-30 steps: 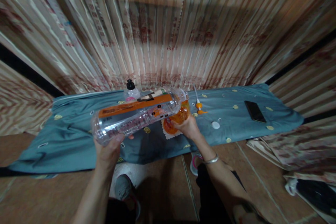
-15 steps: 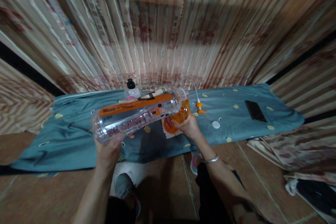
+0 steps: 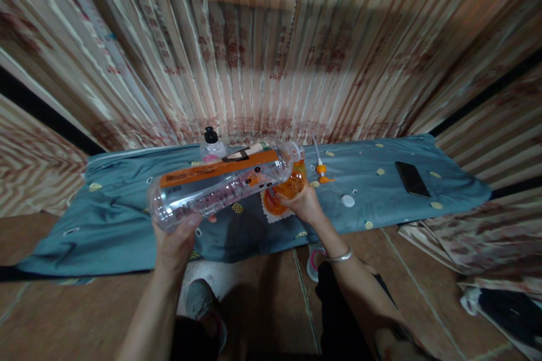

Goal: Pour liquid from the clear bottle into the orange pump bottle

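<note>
My left hand (image 3: 176,240) is wrapped round the base of a large clear bottle (image 3: 224,183) with an orange label. The bottle lies tilted, its mouth at the upper right, at the mouth of a smaller bottle of orange liquid (image 3: 293,181). My right hand (image 3: 302,202) grips that smaller bottle, which stands over an orange mat with a scalloped white edge (image 3: 273,210). Whether liquid passes between the two mouths cannot be made out. An orange pump top (image 3: 322,169) with a pale tube lies to the right, and a white cap (image 3: 348,201) is beyond it.
A teal cloth (image 3: 114,203) covers the long, narrow surface. A clear bottle with a black top (image 3: 210,136) stands behind the large bottle. A black phone (image 3: 412,179) lies at the right. Striped curtains (image 3: 262,67) hang behind, and tiled floor shows in front.
</note>
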`<move>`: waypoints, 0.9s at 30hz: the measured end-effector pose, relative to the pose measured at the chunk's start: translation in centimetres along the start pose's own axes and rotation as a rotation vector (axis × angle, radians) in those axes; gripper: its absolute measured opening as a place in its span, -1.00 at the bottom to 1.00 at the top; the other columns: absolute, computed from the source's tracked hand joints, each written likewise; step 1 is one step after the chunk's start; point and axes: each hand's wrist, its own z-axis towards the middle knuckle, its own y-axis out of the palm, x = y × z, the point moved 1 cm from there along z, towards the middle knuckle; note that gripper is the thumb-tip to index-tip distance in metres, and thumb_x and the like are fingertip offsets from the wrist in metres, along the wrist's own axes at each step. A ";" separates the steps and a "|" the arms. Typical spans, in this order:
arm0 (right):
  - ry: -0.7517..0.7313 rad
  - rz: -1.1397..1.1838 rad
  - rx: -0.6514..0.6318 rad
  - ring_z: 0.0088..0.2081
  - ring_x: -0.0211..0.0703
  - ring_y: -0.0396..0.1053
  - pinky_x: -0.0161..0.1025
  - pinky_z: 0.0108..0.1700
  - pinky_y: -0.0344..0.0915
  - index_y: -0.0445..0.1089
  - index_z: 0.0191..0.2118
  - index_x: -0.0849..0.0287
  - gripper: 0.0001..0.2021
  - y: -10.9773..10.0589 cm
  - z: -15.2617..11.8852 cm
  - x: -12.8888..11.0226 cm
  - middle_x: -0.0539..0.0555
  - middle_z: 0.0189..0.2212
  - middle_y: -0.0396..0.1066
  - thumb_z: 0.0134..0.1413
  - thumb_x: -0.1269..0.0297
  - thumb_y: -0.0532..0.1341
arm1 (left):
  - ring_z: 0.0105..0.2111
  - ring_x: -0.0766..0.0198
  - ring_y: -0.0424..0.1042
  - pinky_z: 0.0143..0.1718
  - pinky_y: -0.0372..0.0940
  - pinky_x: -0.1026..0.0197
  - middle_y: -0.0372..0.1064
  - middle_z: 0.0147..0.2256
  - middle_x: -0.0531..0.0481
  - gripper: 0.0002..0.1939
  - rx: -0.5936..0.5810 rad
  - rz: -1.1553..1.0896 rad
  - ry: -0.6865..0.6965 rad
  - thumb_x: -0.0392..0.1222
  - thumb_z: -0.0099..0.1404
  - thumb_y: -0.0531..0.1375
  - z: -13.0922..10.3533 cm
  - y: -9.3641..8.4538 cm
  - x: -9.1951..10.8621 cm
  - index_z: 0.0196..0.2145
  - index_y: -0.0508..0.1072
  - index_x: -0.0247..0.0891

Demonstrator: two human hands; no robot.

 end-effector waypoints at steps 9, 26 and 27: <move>-0.022 -0.001 0.000 0.07 0.35 0.84 0.17 0.15 0.78 0.53 0.17 0.01 -0.25 0.1 0.0 0.3 0.22 0.05 0.84 -0.16 0.04 0.71 | -0.45 0.11 0.65 -0.50 0.68 0.07 0.75 -0.02 -0.10 -0.09 -0.005 0.005 -0.002 0.16 -0.01 0.77 -0.1 -0.1 -0.1 0.27 0.65 0.04; -0.029 -0.001 0.005 0.09 0.38 0.83 0.20 0.17 0.77 0.53 0.18 0.01 -0.25 0.2 0.0 0.6 0.23 0.05 0.83 -0.16 0.04 0.70 | -0.39 0.06 0.68 -0.52 0.65 0.09 0.73 0.03 -0.12 0.01 0.027 -0.005 0.024 0.15 -0.03 0.76 -0.1 0.0 -0.6 0.35 0.59 0.07; -0.028 -0.006 0.006 0.08 0.38 0.83 0.19 0.16 0.77 0.53 0.18 0.01 -0.25 0.2 0.0 0.6 0.23 0.04 0.84 -0.16 0.04 0.70 | -0.38 0.05 0.68 -0.52 0.64 0.10 0.73 0.03 -0.11 -0.01 0.022 -0.007 0.022 0.14 -0.02 0.75 -0.1 0.0 -0.6 0.34 0.59 0.08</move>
